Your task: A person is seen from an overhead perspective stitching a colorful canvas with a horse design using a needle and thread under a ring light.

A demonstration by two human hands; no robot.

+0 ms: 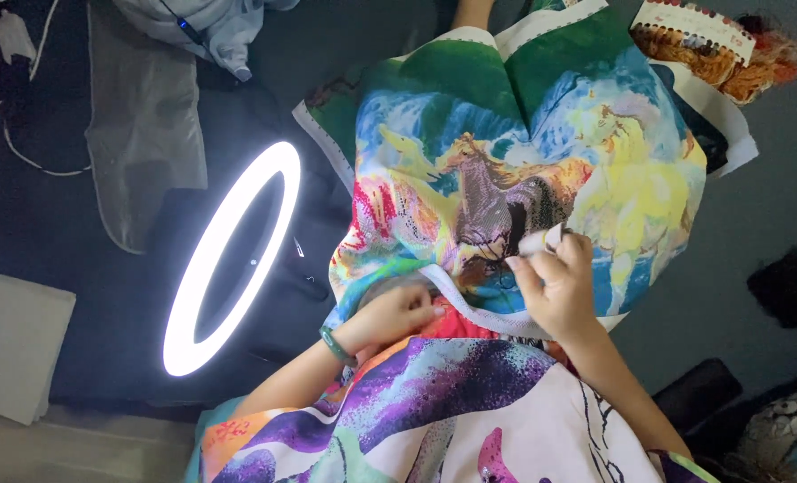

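A large printed cloth (506, 161) with colourful horses lies spread over my lap, partly filled with stitching around a brown horse. My right hand (555, 282) rests on the cloth's lower middle, fingers pinched on a small white piece at the stitched dark area. My left hand (398, 313), with a green bracelet at the wrist, grips the cloth's near edge from below, fingers curled under the white border.
A lit ring light (228, 259) stands left of the cloth. A card of orange and brown threads (711, 45) lies at the top right. Grey fabric (139, 125) and white cables lie on the dark floor at left. A white board (14, 344) sits at the far left.
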